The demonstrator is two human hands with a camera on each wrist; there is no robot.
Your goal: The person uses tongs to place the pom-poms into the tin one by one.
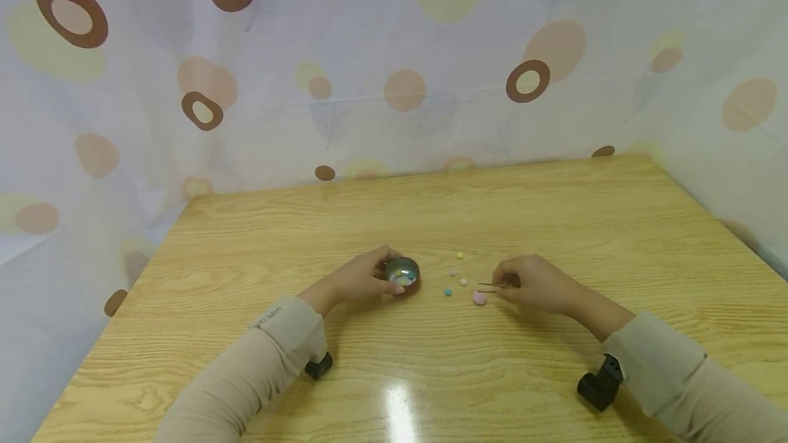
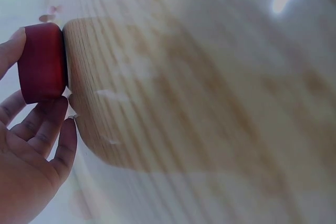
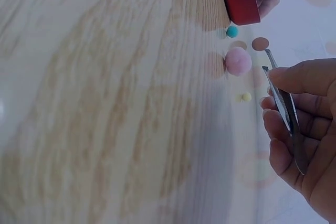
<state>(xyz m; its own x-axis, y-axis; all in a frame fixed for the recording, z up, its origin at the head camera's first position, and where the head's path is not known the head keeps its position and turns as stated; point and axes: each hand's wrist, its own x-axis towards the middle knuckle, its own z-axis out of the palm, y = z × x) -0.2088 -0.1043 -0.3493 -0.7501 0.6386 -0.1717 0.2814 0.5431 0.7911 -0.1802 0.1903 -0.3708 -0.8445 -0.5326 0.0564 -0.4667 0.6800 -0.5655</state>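
My left hand [image 1: 364,277] holds a small round bowl [image 2: 43,64], its outside red and its inside metallic, with the thumb on the rim and fingers around the far side. Several tiny pompoms [image 1: 403,282] lie inside it. In my right hand [image 1: 534,284] is a pair of metal tweezers [image 3: 297,148], pinched between thumb and fingers. Their tips stand apart with nothing between them, above and beside a larger pink pompom [image 1: 479,299]. Left of this are a teal pompom [image 1: 448,292], a white one [image 1: 464,282] and a pale pink one [image 1: 453,273].
A yellow pompom [image 1: 460,256] lies farthest back of the loose ones. Everything rests on a wood-grain table [image 1: 295,224]. Patterned cloth [image 1: 363,122] hangs behind the table and along its sides. Black wrist mounts [image 1: 598,388] sit under both sleeves.
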